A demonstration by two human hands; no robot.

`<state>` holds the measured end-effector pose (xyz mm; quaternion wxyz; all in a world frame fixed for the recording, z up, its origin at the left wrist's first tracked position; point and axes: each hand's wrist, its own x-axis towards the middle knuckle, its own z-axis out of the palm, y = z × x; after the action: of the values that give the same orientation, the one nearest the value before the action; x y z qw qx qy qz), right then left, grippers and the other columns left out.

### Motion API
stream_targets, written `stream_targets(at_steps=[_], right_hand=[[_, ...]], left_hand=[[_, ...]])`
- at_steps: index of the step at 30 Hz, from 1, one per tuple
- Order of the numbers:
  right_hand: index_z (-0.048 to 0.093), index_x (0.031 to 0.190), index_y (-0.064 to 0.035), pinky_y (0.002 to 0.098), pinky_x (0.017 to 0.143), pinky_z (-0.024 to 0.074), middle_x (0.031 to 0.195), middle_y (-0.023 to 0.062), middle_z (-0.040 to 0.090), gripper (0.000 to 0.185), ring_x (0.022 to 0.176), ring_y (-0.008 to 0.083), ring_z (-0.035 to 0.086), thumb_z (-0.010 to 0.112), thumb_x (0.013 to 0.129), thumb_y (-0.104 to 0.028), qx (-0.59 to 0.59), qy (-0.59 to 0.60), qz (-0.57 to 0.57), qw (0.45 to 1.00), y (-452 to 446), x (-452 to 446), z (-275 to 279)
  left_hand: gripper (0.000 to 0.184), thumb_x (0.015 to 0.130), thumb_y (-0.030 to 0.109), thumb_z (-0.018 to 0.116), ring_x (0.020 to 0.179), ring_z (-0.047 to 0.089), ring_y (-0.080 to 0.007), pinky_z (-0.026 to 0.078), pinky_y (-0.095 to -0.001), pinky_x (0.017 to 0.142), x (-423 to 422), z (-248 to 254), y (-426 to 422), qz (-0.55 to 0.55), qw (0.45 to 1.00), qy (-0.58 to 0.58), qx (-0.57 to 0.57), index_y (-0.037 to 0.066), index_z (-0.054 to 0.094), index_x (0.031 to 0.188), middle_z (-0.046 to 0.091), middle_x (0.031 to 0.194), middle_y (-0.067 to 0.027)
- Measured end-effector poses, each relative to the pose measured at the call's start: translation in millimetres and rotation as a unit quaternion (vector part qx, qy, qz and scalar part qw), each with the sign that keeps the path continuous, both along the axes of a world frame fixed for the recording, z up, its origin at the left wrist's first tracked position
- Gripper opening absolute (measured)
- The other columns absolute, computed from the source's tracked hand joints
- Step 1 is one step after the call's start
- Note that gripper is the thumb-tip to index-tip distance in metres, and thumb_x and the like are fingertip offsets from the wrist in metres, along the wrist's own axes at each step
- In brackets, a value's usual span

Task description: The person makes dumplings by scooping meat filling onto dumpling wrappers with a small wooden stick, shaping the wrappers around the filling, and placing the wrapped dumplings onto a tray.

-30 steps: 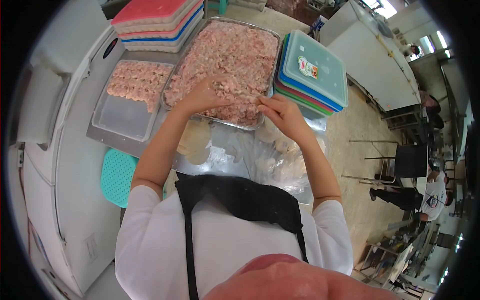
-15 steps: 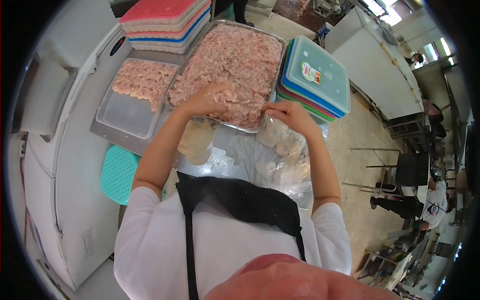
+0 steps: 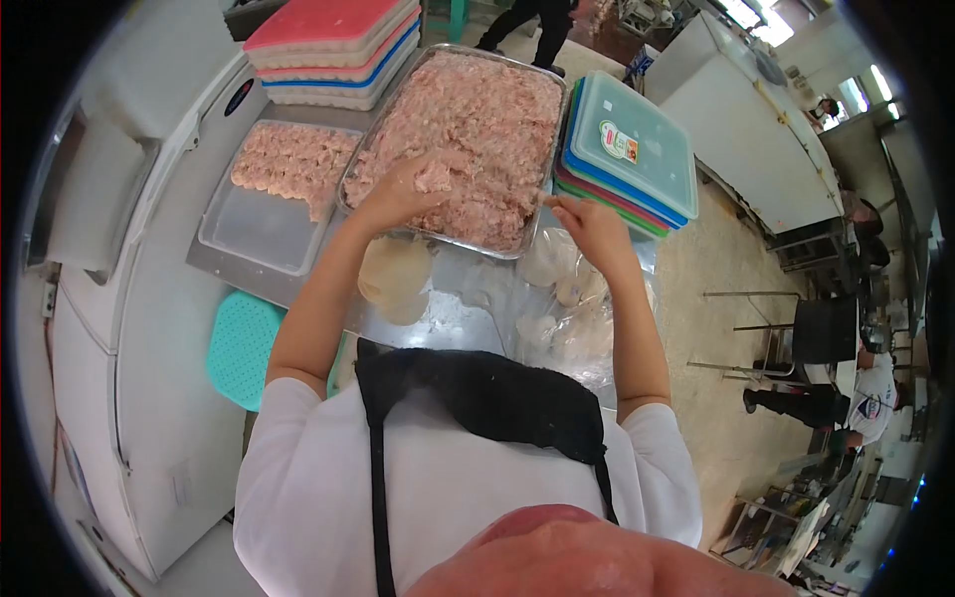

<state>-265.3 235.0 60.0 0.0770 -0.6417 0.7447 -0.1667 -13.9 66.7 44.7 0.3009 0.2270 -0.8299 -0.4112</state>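
Observation:
My left hand (image 3: 400,193) is curled round a lump of meat filling (image 3: 434,177) over the near left part of a large metal tray. Ground meat (image 3: 477,109) fills that metal tray (image 3: 565,99). At the tray's near right corner, my right hand (image 3: 587,224) has its fingers pressed together; what they hold, if anything, is too small to tell. Round pale wrappers (image 3: 394,274) lie on the metal table (image 3: 453,323) below the tray. More wrappers in clear plastic (image 3: 567,333) lie beneath my right forearm. Rows of formed dumplings (image 3: 293,164) fill the far part of a plastic tray (image 3: 259,237) at left.
Lidded boxes (image 3: 333,50) are stacked at the back left, and coloured lids (image 3: 632,144) at the tray's right. A turquoise stool (image 3: 244,348) stands below the table's left side. A person's dark-trousered legs (image 3: 537,30) show beyond the table; a co-worker (image 3: 870,398) is far right.
My right hand has moved right, away from my left hand, to the tray's corner. My left hand still holds filling. A person's legs have come into view behind the tray.

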Motion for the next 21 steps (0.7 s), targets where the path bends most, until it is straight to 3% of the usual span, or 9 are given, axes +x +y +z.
stream_targets(at_steps=[2, 3, 6, 7, 10, 11, 13, 16, 21], right_hand=[[0.067, 0.109, -0.0074, 0.0319, 0.076, 0.0499, 0.095, 0.0161, 0.068, 0.027, 0.085, 0.0269, 0.065, 0.058, 0.092, -0.025, -0.087, -0.171, 0.017, 0.981, 9.6, 8.5, 19.1], [0.066, 0.109, -0.0015, 0.0282, 0.079, 0.0482, 0.100, 0.0164, 0.068, 0.028, 0.087, 0.0233, 0.065, 0.061, 0.091, -0.022, -0.100, -0.264, 0.049, 0.958, 12.0, 19.9, 22.1], [0.066, 0.107, -0.0020, 0.0312, 0.081, 0.0490, 0.101, 0.0178, 0.067, 0.029, 0.091, 0.0313, 0.065, 0.060, 0.091, -0.025, -0.064, -0.204, 0.132, 0.968, 5.2, 51.6, 9.2], [0.068, 0.105, -0.0063, 0.0327, 0.075, 0.0502, 0.093, 0.0134, 0.067, 0.025, 0.086, 0.0300, 0.065, 0.060, 0.090, -0.025, -0.057, -0.203, 0.144, 0.967, 3.1, 54.7, 10.2], [0.069, 0.101, -0.0134, 0.0358, 0.066, 0.0501, 0.084, 0.0087, 0.065, 0.020, 0.077, 0.0286, 0.063, 0.061, 0.088, -0.026, -0.101, 0.014, 0.062, 0.993, 9.2, 61.7, 46.7], [0.069, 0.101, -0.0136, 0.0360, 0.065, 0.0494, 0.082, 0.0085, 0.064, 0.019, 0.076, 0.0286, 0.062, 0.062, 0.088, -0.025, -0.131, 0.026, 0.069, 0.989, 9.9, 73.9, 51.6], [0.069, 0.101, -0.0141, 0.0364, 0.063, 0.0479, 0.078, 0.0082, 0.061, 0.018, 0.073, 0.0286, 0.061, 0.063, 0.086, -0.023, -0.188, 0.047, 0.078, 0.978, 15.0, 102.8, 52.5], [0.069, 0.102, -0.0149, 0.0356, 0.062, 0.0476, 0.078, 0.0072, 0.061, 0.017, 0.072, 0.0279, 0.061, 0.063, 0.087, -0.021, -0.141, 0.083, 0.046, 0.985, 6.7, 111.6, 63.2], [0.066, 0.104, -0.0071, 0.0377, 0.069, 0.0489, 0.088, 0.0165, 0.065, 0.025, 0.080, 0.0330, 0.062, 0.057, 0.091, -0.026, -0.118, -0.104, 0.068, 0.985, 2.4, 136.1, 93.1]], left_hand=[[0.037, 0.073, 0.021, 0.075, 0.098, 0.061, -0.0219, 0.044, -0.0346, 0.090, -0.3, 6.5, 4.1, -0.035, 0.996, 0.079, -0.004, 0.005, 0.064, 0.104, 0.067, 0.102, -0.0091], [0.038, 0.073, 0.021, 0.075, 0.099, 0.061, -0.0220, 0.044, -0.0344, 0.090, 1.7, 8.9, 2.9, -0.055, 0.997, 0.048, -0.004, 0.005, 0.064, 0.106, 0.066, 0.103, -0.0094], [0.043, 0.073, 0.021, 0.075, 0.101, 0.059, -0.0229, 0.043, -0.0338, 0.092, 10.9, 15.8, 1.2, -0.106, 0.994, -0.024, -0.023, 0.005, 0.063, 0.110, 0.065, 0.107, -0.0114], [0.045, 0.073, 0.022, 0.076, 0.103, 0.059, -0.0236, 0.043, -0.0335, 0.093, 13.9, 18.6, 2.8, -0.117, 0.992, -0.033, -0.042, 0.005, 0.063, 0.112, 0.063, 0.109, -0.0128], [0.057, 0.070, 0.025, 0.079, 0.112, 0.054, -0.0278, 0.041, -0.0347, 0.098, 19.9, -1.6, -2.2, -0.036, 0.997, -0.069, -0.020, 0.005, 0.058, 0.120, 0.059, 0.120, -0.0172], [0.062, 0.070, 0.026, 0.080, 0.117, 0.053, -0.0296, 0.040, -0.0354, 0.100, 23.2, -12.6, -8.1, 0.008, 0.996, -0.085, 0.000, 0.006, 0.057, 0.123, 0.057, 0.124, -0.0187], [0.062, 0.070, 0.030, 0.080, 0.119, 0.051, -0.0282, 0.039, -0.0351, 0.101, 35.4, -3.1, -10.5, -0.036, 0.997, -0.045, 0.049, 0.006, 0.057, 0.123, 0.056, 0.124, -0.0187], [0.059, 0.072, 0.030, 0.079, 0.121, 0.048, -0.0254, 0.038, -0.0339, 0.101, 49.2, -7.2, -15.9, -0.014, 0.999, -0.032, 0.027, 0.005, 0.058, 0.121, 0.057, 0.123, -0.0161], [0.045, 0.073, 0.020, 0.077, 0.103, 0.059, -0.0219, 0.044, -0.0307, 0.090, 97.4, 31.8, -16.7, -0.100, 0.992, 0.049, 0.057, 0.004, 0.061, 0.112, 0.062, 0.114, -0.0113]])
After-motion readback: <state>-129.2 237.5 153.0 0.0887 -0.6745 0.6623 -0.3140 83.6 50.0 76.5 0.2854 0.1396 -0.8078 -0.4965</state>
